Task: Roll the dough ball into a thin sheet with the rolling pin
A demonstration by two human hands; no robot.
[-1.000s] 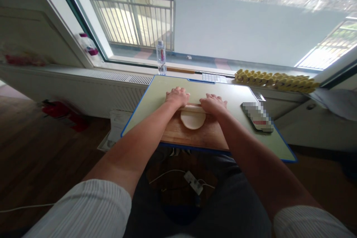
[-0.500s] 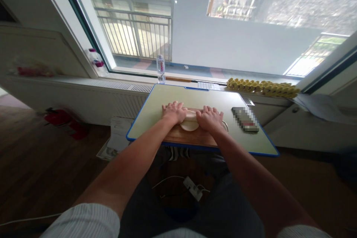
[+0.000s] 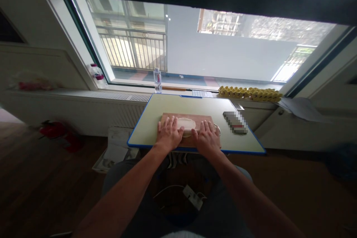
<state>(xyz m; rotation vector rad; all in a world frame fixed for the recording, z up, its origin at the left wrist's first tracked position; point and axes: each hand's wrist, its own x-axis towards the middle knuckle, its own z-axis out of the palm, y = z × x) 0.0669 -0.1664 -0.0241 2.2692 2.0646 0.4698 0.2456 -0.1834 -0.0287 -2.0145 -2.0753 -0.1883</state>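
A flat piece of pale dough [image 3: 186, 122] lies on a wooden cutting board [image 3: 188, 143], which has a metal ring at its right edge. Across the dough runs a light rolling pin [image 3: 187, 131], seen only between my hands. My left hand [image 3: 169, 134] rests over its left part, fingers stretched forward and palm down. Over the right part lies my right hand [image 3: 206, 136], also with extended fingers. Neither hand wraps around the pin, and its ends are hidden beneath them.
The board lies on a small blue-edged table [image 3: 134, 134]. A blurred-out rectangular object [image 3: 235, 122] lies on its right. Behind it, along the windowsill, are a water bottle [image 3: 157, 81] and a yellow bumpy strip [image 3: 249, 93]. A power strip [image 3: 193, 197] is on the floor.
My hands and the rolling pin have come back toward me across the dough, showing more of its far part and the board's far edge. The camera view has tilted upward.
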